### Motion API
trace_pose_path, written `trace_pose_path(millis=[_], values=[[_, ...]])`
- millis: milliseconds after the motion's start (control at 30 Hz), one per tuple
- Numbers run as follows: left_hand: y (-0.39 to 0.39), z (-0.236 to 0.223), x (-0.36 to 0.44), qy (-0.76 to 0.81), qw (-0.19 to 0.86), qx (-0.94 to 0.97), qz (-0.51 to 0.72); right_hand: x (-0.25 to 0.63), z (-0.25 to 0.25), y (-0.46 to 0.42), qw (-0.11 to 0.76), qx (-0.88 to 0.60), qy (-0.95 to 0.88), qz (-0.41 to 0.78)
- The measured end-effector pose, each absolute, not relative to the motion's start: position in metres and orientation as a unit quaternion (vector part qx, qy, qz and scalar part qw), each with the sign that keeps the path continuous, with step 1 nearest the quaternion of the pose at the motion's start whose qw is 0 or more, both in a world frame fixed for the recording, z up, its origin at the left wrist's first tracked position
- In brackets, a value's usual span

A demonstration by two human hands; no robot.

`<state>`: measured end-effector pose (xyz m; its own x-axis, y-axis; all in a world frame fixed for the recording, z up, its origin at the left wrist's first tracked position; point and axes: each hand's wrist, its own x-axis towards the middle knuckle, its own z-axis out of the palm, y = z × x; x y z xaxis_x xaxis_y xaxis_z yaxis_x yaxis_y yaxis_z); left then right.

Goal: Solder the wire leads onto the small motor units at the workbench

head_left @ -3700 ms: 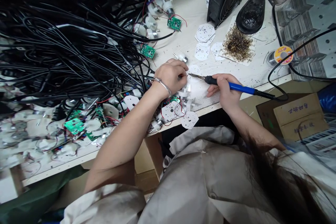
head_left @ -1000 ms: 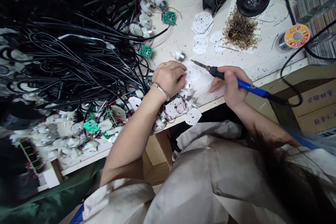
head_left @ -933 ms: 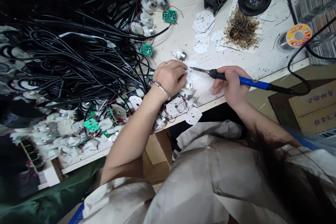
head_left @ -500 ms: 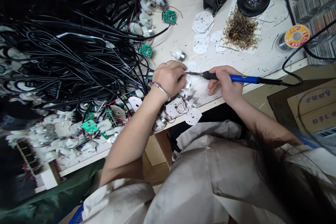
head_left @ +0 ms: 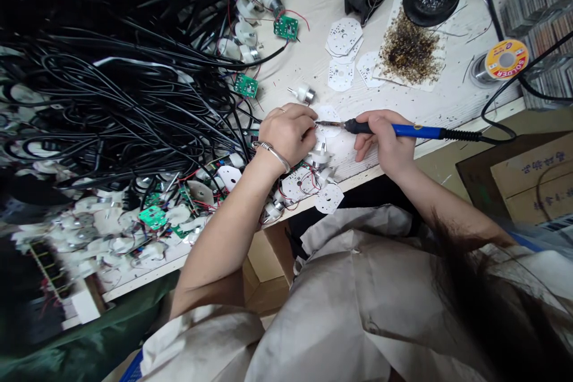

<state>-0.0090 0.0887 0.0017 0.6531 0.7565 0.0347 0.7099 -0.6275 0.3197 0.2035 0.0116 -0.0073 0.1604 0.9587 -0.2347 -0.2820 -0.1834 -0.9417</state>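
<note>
Left hand (head_left: 286, 134) seems to pin a white circuit board (head_left: 329, 121) on the surface (head_left: 313, 65), fingers over its edge, while right hand (head_left: 387, 137) grips a blue soldering iron (head_left: 416, 131), tip at the board, hands close but apart; bare boards (head_left: 341, 76) lie unwired, wired boards (head_left: 298, 185) lie heaped nearby.

A blue-handled soldering iron (head_left: 416, 131) is held in the right hand (head_left: 387, 140), its tip poised over a white circuit board (head_left: 329, 114) beside the left hand (head_left: 286, 134); a solder spool (head_left: 505, 59) is seen toward 2 o'clock.

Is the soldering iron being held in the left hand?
No, the blue-handled soldering iron is gripped in the right hand, while the left hand sits just beside its tip.
</note>
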Motion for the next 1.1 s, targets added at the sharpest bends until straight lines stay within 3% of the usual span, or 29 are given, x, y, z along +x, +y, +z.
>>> trace_pose_path(millis=[300, 800, 1100], values=[[0.088, 0.001, -0.009, 0.408, 0.129, 0.9, 0.085, 0.203, -0.007, 0.012, 0.538, -0.536, -0.336, 0.557], [0.088, 0.003, -0.008, 0.405, 0.137, 0.9, 0.081, 0.2, -0.008, 0.0, 0.629, -0.575, -0.343, 0.395], [0.089, 0.008, -0.003, 0.402, 0.1, 0.91, 0.007, 0.192, -0.031, 0.012, 0.465, -0.508, -0.635, 0.349]])
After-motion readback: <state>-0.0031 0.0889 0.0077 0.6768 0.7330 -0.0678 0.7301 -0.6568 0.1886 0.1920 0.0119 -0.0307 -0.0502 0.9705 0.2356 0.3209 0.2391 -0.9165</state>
